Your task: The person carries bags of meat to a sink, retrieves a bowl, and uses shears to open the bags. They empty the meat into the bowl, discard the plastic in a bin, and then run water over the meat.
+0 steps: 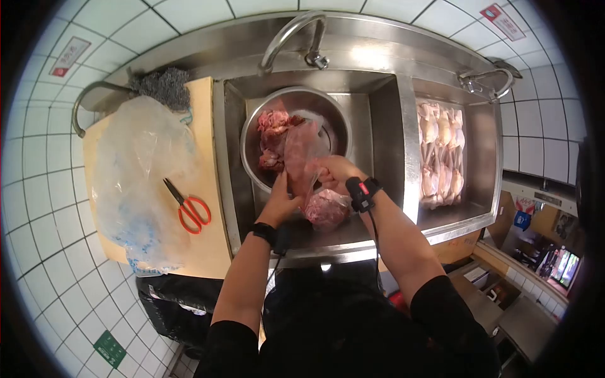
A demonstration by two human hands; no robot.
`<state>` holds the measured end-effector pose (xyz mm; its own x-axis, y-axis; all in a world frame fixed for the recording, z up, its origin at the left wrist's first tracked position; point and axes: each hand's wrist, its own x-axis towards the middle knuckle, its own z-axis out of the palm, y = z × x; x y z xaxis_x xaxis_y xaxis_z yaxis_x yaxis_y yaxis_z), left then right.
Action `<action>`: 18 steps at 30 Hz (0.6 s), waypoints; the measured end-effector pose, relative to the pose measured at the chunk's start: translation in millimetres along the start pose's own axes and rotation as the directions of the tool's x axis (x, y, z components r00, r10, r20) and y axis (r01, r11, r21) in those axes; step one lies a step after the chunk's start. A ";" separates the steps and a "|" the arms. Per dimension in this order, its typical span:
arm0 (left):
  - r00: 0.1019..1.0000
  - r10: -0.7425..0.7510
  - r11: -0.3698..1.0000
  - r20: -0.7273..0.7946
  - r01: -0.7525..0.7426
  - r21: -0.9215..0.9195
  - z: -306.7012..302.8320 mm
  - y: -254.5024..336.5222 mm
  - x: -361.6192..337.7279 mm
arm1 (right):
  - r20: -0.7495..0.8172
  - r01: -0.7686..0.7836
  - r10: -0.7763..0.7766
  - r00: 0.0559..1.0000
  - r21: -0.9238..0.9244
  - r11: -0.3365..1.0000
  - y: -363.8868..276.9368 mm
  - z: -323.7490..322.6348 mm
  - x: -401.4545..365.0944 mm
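Observation:
A clear plastic bag (301,146), tinted pink, reaches over the rim of a round steel bowl (344,120) in the sink. My right hand (335,172) has its fingers curled around the gathered plastic. On the near left side of the bag, my left hand (281,203) grips its edge, thumb pointing up along it. Chunks of raw red meat (272,140) lie in the left part of the bowl. Just below my right hand, a rounded bundle of pink meat (327,210) wrapped in clear plastic sits by the bowl's near rim.
Red-handled scissors (193,213) and a large crumpled plastic bag (135,170) lie on the cutting board (211,252) at left. A curved faucet (291,39) overhangs the sink (386,157). Rows of raw poultry legs (441,154) fill part of the right basin.

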<state>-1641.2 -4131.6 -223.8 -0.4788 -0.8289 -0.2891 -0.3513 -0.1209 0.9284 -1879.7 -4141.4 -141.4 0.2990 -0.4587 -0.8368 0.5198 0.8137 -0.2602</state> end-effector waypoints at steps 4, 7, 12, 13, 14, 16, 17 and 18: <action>0.989 -0.052 0.996 -0.139 0.062 0.067 24.7 37.9 -2.4 | 0.063 -0.003 0.004 0.998 -0.023 1.000 -15.7 17.6 -1.2; 0.965 -0.046 0.968 -0.260 0.107 0.227 15.7 32.3 3.3 | -0.095 0.014 -0.026 0.995 -0.133 0.991 -21.0 18.5 -6.6; 0.948 0.204 0.897 -0.243 -0.081 0.434 -0.5 63.6 -11.7 | -0.232 -0.146 -0.068 0.970 -0.788 0.598 -26.4 -12.5 -14.9; 0.959 0.234 0.859 -0.161 -0.127 0.495 -3.4 69.3 -16.7 | -0.234 -0.150 -0.067 0.970 -0.790 0.594 -28.7 -14.6 -12.0; 0.958 0.232 0.862 -0.166 -0.123 0.491 -6.3 72.1 -22.2 | -0.183 -0.076 -0.348 0.919 -0.951 0.300 -30.8 -16.4 -7.6; 0.969 0.175 0.905 -0.174 -0.088 0.416 -12.8 70.6 -30.2 | -0.032 0.022 -0.607 0.794 -0.997 0.080 -46.4 -2.1 -2.5; 0.970 0.168 0.908 -0.175 -0.084 0.411 -16.7 65.3 -31.1 | -0.035 0.016 -0.602 0.798 -0.997 0.079 -53.4 -6.1 13.8; 0.965 0.171 0.903 -0.197 -0.074 0.424 -21.1 59.2 -32.8 | 0.037 0.025 -0.618 0.785 -0.999 -0.028 -59.1 -14.3 36.5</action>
<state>-1629.3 -4123.0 -154.4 -0.3637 -0.9286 -0.0738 -0.6232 0.1836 0.7602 -1911.0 -4201.1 -163.5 -0.0573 -0.8762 -0.4785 -0.8068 0.3230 -0.4948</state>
